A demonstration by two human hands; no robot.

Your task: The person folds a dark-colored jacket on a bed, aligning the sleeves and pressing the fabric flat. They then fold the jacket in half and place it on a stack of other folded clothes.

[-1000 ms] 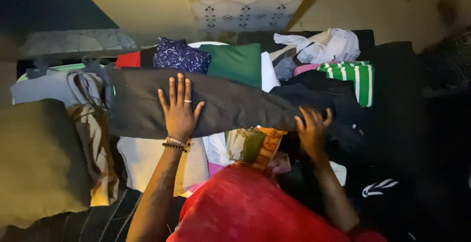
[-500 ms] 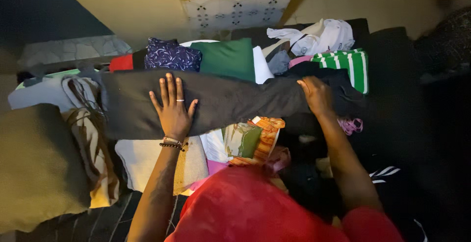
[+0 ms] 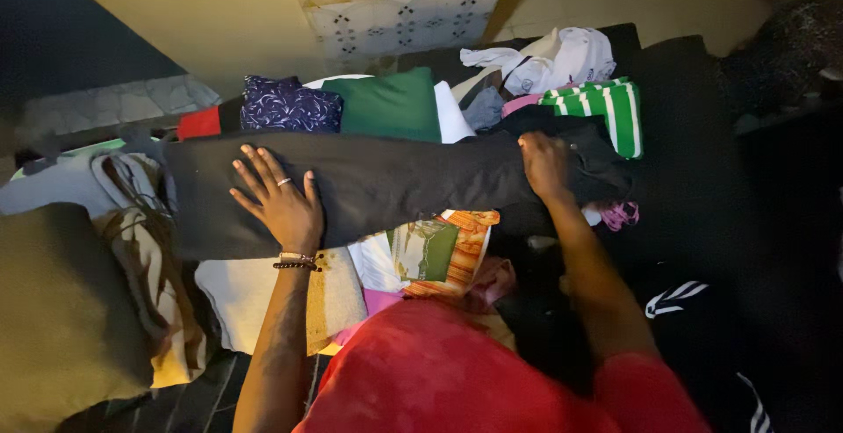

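Note:
A long dark grey garment point(image 3: 386, 183) lies stretched across a pile of clothes, left to right. My left hand point(image 3: 279, 200) rests flat on its left part, fingers spread, a ring on one finger and bracelets at the wrist. My right hand point(image 3: 544, 165) presses on the garment's right end, where it meets a black garment point(image 3: 597, 156); its fingers are partly hidden in the dark cloth. Under the grey garment's near edge, an orange and green patterned cloth point(image 3: 443, 253) shows.
Behind the grey garment lie a green cloth point(image 3: 391, 104), a navy patterned cloth point(image 3: 290, 106), a red cloth point(image 3: 198, 123), a white garment point(image 3: 549, 57) and a green-and-white striped one point(image 3: 606, 108). An olive cushion point(image 3: 61, 310) sits at left, a cream cloth point(image 3: 246, 292) near me.
My left hand slid left along the grey garment. My right hand shifted slightly left and up at its right end. The view tilted a little.

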